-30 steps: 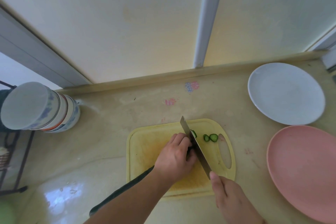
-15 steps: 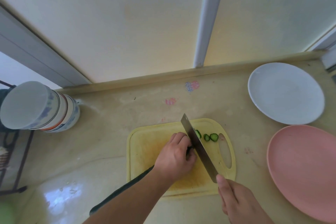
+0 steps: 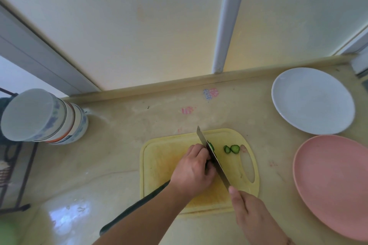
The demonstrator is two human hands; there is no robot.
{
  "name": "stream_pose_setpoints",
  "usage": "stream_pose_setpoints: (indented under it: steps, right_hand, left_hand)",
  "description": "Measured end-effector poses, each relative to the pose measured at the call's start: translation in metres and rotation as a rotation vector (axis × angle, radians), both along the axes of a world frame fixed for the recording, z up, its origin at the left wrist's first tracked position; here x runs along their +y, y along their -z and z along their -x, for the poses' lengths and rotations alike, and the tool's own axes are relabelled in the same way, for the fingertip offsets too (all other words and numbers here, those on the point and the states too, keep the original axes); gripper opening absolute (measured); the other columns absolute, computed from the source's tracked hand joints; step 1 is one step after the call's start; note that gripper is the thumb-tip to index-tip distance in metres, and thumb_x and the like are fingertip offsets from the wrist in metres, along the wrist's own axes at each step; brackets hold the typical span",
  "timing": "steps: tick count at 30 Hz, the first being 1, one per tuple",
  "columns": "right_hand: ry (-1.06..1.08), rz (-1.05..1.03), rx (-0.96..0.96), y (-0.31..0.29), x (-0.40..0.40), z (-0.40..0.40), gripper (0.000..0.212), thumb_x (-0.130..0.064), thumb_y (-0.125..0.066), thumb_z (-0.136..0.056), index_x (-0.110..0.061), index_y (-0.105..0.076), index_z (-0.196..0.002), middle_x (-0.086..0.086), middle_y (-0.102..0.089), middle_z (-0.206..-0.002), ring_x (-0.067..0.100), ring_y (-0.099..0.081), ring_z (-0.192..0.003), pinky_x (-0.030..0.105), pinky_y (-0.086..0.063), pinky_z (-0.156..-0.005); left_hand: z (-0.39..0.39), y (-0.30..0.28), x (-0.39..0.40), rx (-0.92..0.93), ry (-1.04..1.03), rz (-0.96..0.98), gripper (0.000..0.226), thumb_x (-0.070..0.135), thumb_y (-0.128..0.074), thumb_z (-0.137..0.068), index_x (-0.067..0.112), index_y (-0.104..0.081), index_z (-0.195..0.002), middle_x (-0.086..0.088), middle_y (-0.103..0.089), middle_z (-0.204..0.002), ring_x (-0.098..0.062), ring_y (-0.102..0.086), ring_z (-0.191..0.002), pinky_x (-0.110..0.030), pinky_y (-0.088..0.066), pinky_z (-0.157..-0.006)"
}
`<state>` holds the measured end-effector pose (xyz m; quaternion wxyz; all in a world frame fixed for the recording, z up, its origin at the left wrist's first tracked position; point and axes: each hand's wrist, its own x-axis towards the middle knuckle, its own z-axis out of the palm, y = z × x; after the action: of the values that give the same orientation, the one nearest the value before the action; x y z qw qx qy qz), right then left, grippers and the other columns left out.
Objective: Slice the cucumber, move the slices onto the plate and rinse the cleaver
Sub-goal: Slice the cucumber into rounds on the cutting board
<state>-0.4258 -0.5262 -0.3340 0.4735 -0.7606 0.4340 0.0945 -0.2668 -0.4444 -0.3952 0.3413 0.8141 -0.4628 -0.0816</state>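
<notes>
A: Status on the hands?

B: Left hand (image 3: 192, 171) is curled over the cucumber (image 3: 137, 208), pinning it on the cutting board (image 3: 159, 165), knuckles right against the flat of the cleaver (image 3: 214, 158). Right hand (image 3: 251, 213) is wrapped round the cleaver handle at the near edge of the board; the handle itself is hidden under the hand.

A: Where's the blade?

B: Running diagonally across the board, tip toward the back wall, edge down at the cucumber's cut end. A fresh slice (image 3: 211, 146) sits against the right face of the blade. Can't tell if the edge is touching the board.

A: Cucumber?

B: Dark green, long. It runs from under the left hand back past the board's near-left edge, under the forearm, onto the surface (image 3: 119, 155). Most of it is uncut.

A: Cut pieces?

B: Two slices (image 3: 232, 149) lying flat and overlapping on the board, just left of its handle slot (image 3: 248, 163). Apart from the blade.

A: Plates?

B: White plate (image 3: 312, 100) at back right, pink plate (image 3: 334, 185) in front of it, near right. Both on the surface, right of the board. No slices on either.

A: Anything else?

B: Stack of bowls (image 3: 45, 117) at the left of the surface, near the back edge. Dark wire rack (image 3: 18, 175) at the far left.
</notes>
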Motion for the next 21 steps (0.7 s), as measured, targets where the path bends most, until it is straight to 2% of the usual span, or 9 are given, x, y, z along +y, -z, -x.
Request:
stream_pose_setpoints:
  steps: [4, 8, 11, 13, 15, 18, 20, 21]
  right_hand:
    - [-0.021, -0.001, -0.006, 0.0, -0.012, 0.011, 0.059, -0.065, -0.021, -0.083, -0.016, -0.043, -0.058, 0.0, -0.048, -0.051, 0.009, -0.047, -0.052, 0.035, -0.047, -0.064]
    - [-0.022, 0.013, 0.0, -0.003, -0.018, 0.02, 0.058, -0.064, -0.025, -0.083, -0.015, -0.044, -0.059, 0.0, -0.049, -0.051, 0.01, -0.048, -0.051, 0.036, -0.046, -0.064]
    - [-0.075, 0.022, -0.011, -0.009, -0.019, 0.023, 0.057, -0.06, -0.029, -0.09, -0.013, -0.047, -0.063, 0.001, -0.051, -0.056, 0.009, -0.049, -0.054, 0.034, -0.046, -0.064]
    - [-0.08, 0.051, -0.041, -0.015, -0.02, 0.028, 0.052, -0.056, -0.036, -0.093, -0.013, -0.047, -0.066, 0.001, -0.048, -0.056, 0.007, -0.046, -0.052, 0.032, -0.042, -0.06]
    - [-0.106, 0.134, -0.025, -0.022, -0.023, 0.037, 0.047, -0.056, -0.04, -0.093, -0.015, -0.051, -0.073, 0.001, -0.052, -0.059, 0.008, -0.05, -0.055, 0.029, -0.042, -0.06]
    - [-0.193, 0.336, 0.08, -0.032, -0.028, 0.046, 0.044, -0.069, -0.032, -0.087, -0.028, -0.048, -0.084, 0.0, -0.059, -0.071, 0.009, -0.057, -0.066, 0.027, -0.043, -0.061]
    - [-0.256, 0.459, 0.13, -0.031, -0.03, 0.051, 0.044, -0.073, -0.024, -0.086, -0.032, -0.041, -0.089, -0.004, -0.053, -0.072, 0.008, -0.051, -0.064, 0.026, -0.039, -0.055]
    - [-0.281, 0.513, 0.142, -0.027, -0.031, 0.053, 0.043, -0.072, -0.022, -0.088, -0.033, -0.039, -0.089, -0.005, -0.05, -0.07, 0.008, -0.048, -0.062, 0.026, -0.036, -0.051]
  left_hand:
    - [0.0, -0.001, 0.001, -0.046, 0.003, -0.013, 0.005, 0.015, -0.053, -0.082, 0.012, -0.053, -0.078, 0.001, -0.055, -0.085, -0.016, -0.05, -0.078, -0.025, -0.046, -0.057]
    - [0.002, -0.008, -0.001, -0.158, -0.024, -0.116, 0.008, 0.02, -0.05, -0.08, 0.014, -0.054, -0.075, 0.003, -0.056, -0.08, -0.017, -0.049, -0.067, -0.031, -0.045, -0.051]
    - [0.002, -0.014, 0.0, -0.167, 0.004, -0.193, 0.012, 0.023, -0.049, -0.081, 0.016, -0.059, -0.079, 0.005, -0.058, -0.084, -0.018, -0.051, -0.07, -0.036, -0.05, -0.055]
    - [0.001, -0.02, 0.008, -0.112, 0.02, -0.193, 0.017, 0.026, -0.051, -0.084, 0.018, -0.065, -0.09, 0.006, -0.061, -0.097, -0.017, -0.056, -0.083, -0.033, -0.054, -0.065]
    - [0.003, -0.024, 0.021, -0.035, -0.04, -0.12, 0.021, 0.024, -0.054, -0.088, 0.019, -0.067, -0.104, 0.008, -0.061, -0.111, -0.013, -0.056, -0.1, -0.025, -0.054, -0.075]
    - [0.009, -0.033, 0.034, 0.007, -0.179, 0.155, 0.023, 0.015, -0.056, -0.089, 0.016, -0.059, -0.112, 0.008, -0.053, -0.12, -0.013, -0.054, -0.109, -0.021, -0.05, -0.085]
    - [0.012, -0.038, 0.032, -0.095, -0.113, 0.312, 0.023, 0.016, -0.056, -0.092, 0.014, -0.055, -0.115, 0.001, -0.053, -0.121, -0.021, -0.055, -0.109, -0.027, -0.048, -0.091]
    - [0.013, -0.042, 0.026, -0.145, -0.006, 0.328, 0.024, 0.019, -0.055, -0.094, 0.013, -0.054, -0.118, -0.002, -0.054, -0.122, -0.025, -0.056, -0.11, -0.033, -0.048, -0.093]
